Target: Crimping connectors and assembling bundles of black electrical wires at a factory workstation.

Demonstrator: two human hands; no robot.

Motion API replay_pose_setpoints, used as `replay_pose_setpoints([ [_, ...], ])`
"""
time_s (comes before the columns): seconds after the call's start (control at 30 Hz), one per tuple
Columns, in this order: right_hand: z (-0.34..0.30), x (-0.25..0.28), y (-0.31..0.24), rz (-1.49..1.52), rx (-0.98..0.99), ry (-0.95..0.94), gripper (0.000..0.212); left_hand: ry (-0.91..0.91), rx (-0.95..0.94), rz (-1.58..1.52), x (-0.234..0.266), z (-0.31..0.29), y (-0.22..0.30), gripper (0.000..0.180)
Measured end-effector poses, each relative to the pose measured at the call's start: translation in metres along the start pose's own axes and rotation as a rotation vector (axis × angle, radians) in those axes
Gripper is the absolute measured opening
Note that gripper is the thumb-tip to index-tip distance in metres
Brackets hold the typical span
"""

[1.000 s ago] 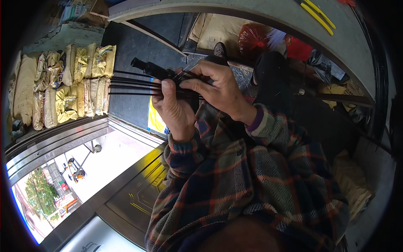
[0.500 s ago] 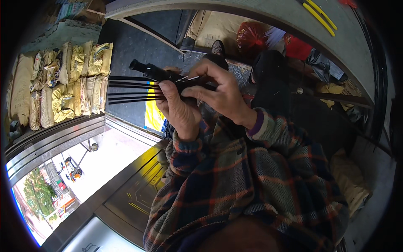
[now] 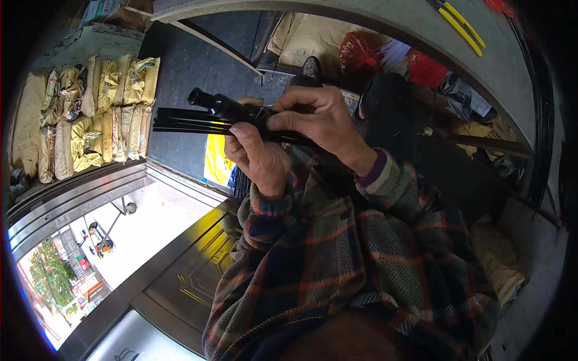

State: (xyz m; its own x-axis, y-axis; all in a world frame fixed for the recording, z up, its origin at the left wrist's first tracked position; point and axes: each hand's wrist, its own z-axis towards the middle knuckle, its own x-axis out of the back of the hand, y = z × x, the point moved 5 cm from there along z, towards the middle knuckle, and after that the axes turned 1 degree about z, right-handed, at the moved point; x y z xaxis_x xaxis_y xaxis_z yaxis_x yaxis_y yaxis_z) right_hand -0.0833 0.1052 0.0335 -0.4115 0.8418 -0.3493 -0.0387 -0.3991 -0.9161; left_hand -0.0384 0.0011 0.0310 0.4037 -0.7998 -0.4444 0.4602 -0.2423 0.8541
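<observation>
A bundle of thin black rods (image 3: 191, 122), looking like umbrella ribs, points left from my hands. Above it lies a short, thick black tube (image 3: 218, 103) with a flared end, like a handle. My left hand (image 3: 259, 157) is closed round the rods from below, its thumb pressed along them. On the right, my right hand (image 3: 319, 117) pinches the black piece near the tube's inner end, thumb and index finger together. What lies between these fingertips is hidden, and so is how the tube joins the rods.
Pliers with yellow handles (image 3: 460, 29) lie on the grey worktop (image 3: 391, 15) at the far right. Wrapped paper packages (image 3: 90, 135) stand in rows at the left. A red plastic bag (image 3: 359, 55) sits beyond my knees. A brown panelled door (image 3: 192, 274) is at lower left.
The rods, spread like a fan before, now lie closer together. My right hand's fingers have closed in on the black piece; the thin pale strip seen there earlier no longer shows.
</observation>
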Motion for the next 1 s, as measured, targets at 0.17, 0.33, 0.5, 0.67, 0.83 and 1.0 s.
replay_pose_setpoints([
  [0.17,-0.009,0.001,-0.005,-0.042,0.019,-0.026,0.014,-0.072,-0.059,0.154,-0.01,-0.004,0.005,0.04],
  [0.33,-0.025,-0.007,-0.01,-0.169,0.225,0.082,0.024,-0.068,-0.077,0.188,-0.011,-0.005,0.003,0.044],
  [0.5,-0.023,-0.006,-0.01,-0.224,0.372,0.017,0.024,-0.27,-0.138,0.223,-0.021,-0.004,0.015,0.048],
  [0.67,-0.016,-0.005,0.005,0.128,0.1,-0.011,0.021,-0.199,-0.118,0.15,-0.019,-0.004,0.009,0.052],
  [0.83,-0.008,-0.006,-0.009,-0.257,0.369,-0.088,0.014,-0.127,0.027,0.028,-0.016,0.0,0.01,0.047],
  [1.0,0.007,-0.012,-0.017,-0.344,0.365,-0.133,0.011,-0.071,0.147,-0.099,-0.013,0.012,0.012,0.043],
])
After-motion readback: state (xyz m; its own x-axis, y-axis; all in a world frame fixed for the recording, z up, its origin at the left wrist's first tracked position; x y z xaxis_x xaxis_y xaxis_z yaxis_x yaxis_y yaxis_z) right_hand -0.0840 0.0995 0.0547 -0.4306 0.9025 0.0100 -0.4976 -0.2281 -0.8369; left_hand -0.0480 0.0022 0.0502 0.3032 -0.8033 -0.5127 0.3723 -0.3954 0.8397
